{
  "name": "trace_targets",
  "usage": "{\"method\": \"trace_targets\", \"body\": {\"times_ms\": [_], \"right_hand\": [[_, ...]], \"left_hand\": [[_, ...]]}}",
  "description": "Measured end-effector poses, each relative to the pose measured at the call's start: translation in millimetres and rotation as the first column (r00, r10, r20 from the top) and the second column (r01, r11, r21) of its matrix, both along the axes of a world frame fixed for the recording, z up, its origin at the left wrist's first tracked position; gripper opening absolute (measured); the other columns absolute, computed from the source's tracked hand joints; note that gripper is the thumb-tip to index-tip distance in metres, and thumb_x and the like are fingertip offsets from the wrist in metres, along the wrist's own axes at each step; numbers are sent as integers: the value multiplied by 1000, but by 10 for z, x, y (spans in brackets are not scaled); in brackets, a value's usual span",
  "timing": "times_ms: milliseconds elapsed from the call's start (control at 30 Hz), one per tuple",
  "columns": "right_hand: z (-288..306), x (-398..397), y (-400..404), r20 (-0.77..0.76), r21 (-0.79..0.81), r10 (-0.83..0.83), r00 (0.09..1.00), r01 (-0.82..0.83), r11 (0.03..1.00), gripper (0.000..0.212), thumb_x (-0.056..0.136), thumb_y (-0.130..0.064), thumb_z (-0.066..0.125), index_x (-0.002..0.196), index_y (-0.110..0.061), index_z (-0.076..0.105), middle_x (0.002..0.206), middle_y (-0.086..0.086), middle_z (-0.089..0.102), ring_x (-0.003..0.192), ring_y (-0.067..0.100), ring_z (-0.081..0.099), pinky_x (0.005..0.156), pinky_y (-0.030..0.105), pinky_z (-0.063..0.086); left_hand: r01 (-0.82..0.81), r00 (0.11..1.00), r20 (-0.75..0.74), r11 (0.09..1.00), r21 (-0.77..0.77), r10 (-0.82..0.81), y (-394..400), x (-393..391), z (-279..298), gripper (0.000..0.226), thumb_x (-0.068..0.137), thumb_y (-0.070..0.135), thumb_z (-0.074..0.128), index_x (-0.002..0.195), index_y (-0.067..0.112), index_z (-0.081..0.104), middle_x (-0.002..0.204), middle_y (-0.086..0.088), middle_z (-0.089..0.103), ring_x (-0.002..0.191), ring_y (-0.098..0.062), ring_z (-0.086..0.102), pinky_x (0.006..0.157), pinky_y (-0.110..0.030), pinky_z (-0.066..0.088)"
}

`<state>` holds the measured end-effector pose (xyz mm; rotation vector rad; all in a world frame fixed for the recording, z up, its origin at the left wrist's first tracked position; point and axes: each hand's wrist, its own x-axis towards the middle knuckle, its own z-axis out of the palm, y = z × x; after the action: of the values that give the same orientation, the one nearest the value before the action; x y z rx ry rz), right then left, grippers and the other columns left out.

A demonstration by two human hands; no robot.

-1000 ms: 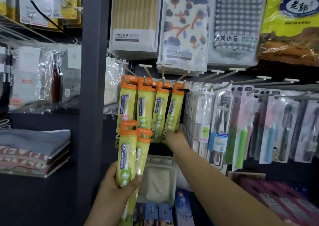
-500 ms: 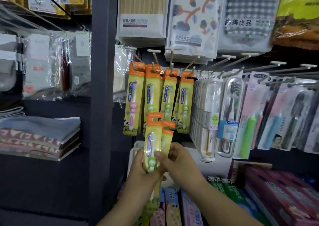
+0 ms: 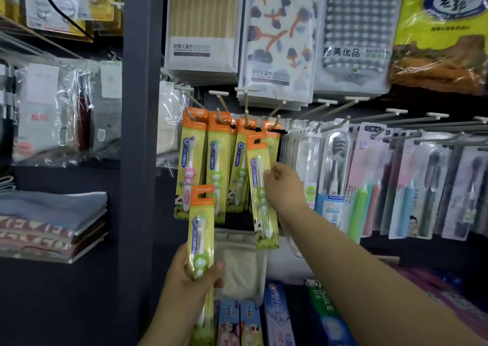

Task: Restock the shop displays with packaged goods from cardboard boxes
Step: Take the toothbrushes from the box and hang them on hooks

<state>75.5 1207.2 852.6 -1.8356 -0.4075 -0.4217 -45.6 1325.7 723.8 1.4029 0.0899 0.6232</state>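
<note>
At the pegboard, right hand: raised to the orange-and-yellow row, it pinches one children's toothbrush pack at mid-height by its right edge, fingers curled round the card. Gripping the middle leaves the orange header free to meet a hook.
Pack in the right hand: tilted, its header up beside the fourth hook, lower end hanging free over the cream bundle. Whether the hang-hole is on the hook yet cannot be told; I judge it is about to be threaded.
Left hand: held low, thumb across the front, it grasps the spare toothbrush pack near the bottom and keeps it upright. That looks like a waiting hold, the next item ready to pass over.
Hung packs: three hooks to the left already carry matching cards, face out, so the new one joins its own kind.
Neighbouring stock: adult toothbrushes in clear cases hang just right of the row; packaged towels hang above.
Below: toothpaste boxes stand under the hooks.
Cardboard boxes: none in view.
Next move, as a judgement: it needs the header hole lined up with the hook tip, then a push back.
</note>
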Motion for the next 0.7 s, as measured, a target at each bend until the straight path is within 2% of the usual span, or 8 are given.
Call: {"method": "trace_targets", "body": {"times_ms": [67, 167, 300, 400, 467, 567, 633, 700], "right_hand": [[172, 22, 11, 25, -12, -50, 998, 51, 999, 40, 101, -20, 42, 140, -13, 45, 123, 6, 60, 103, 21, 59, 82, 28, 46], [311, 98, 97, 18, 35, -100, 995, 99, 994, 40, 102, -17, 41, 141, -10, 43, 131, 7, 56, 114, 25, 56, 81, 25, 38], [335, 198, 241, -55, 131, -110, 992, 116, 985, 39, 101, -9, 37, 139, -7, 43, 127, 13, 57, 112, 26, 55, 85, 28, 41], [303, 184, 304, -96, 215, -109, 989, 128, 968, 40, 101, -6, 33, 140, -9, 41, 125, 14, 56, 111, 28, 56, 90, 32, 45], [272, 169, 305, -132, 262, -101, 986, 132, 956, 35, 101, -6, 30, 134, -9, 44, 117, 14, 57, 105, 27, 57, 93, 33, 44], [229, 189, 284, -105, 300, -87, 991, 115, 947, 26, 103, -11, 31, 123, -7, 47, 102, 14, 56, 92, 27, 55, 94, 32, 43], [186, 261, 265, -84, 294, -127, 988, 147, 944, 30, 101, -10, 36, 126, 1, 47, 115, 19, 55, 106, 33, 53, 83, 26, 39], [76, 323, 286, -136, 266, -106, 985, 139, 954, 31, 99, -10, 39, 125, 4, 48, 112, 17, 55, 102, 33, 53, 78, 24, 38]], "left_hand": [[10, 1000, 18, 999, 35, -11, 13, -24, 32, 29, 80, -6, 68, 99, 14, 58, 70, -8, 62, 49, -8, 62, 47, -15, 49], [6, 999, 32, 998, 61, -8, 38, -44, 62, 30, 78, -8, 68, 97, 14, 59, 73, -13, 61, 50, -15, 64, 46, -17, 50], [-12, 1000, 18, 997, 77, 11, 117, -35, 42, 36, 76, -7, 71, 95, 22, 60, 75, -17, 64, 61, -30, 64, 62, -36, 53], [-2, 1000, 12, 998, 62, 2, 153, -44, 47, 37, 74, -5, 75, 98, 19, 61, 66, -11, 62, 57, -31, 60, 59, -38, 51], [16, 1000, 26, 998, 68, -17, 154, -77, 77, 42, 61, 16, 84, 96, 25, 64, 66, -10, 63, 60, -32, 59, 62, -40, 50], [19, 999, 38, 999, 47, -21, 161, -105, 76, 57, 39, 40, 79, 94, 30, 65, 74, -15, 66, 64, -31, 59, 71, -46, 49], [17, 1000, 22, 999, 49, -18, 178, -92, 57, 57, 42, 38, 81, 97, 29, 64, 76, -13, 67, 68, -30, 61, 73, -47, 49], [17, 1000, 7, 999, 51, -17, 181, -79, 43, 46, 58, 22, 86, 98, 25, 63, 73, -8, 66, 70, -27, 61, 69, -36, 51]]}}
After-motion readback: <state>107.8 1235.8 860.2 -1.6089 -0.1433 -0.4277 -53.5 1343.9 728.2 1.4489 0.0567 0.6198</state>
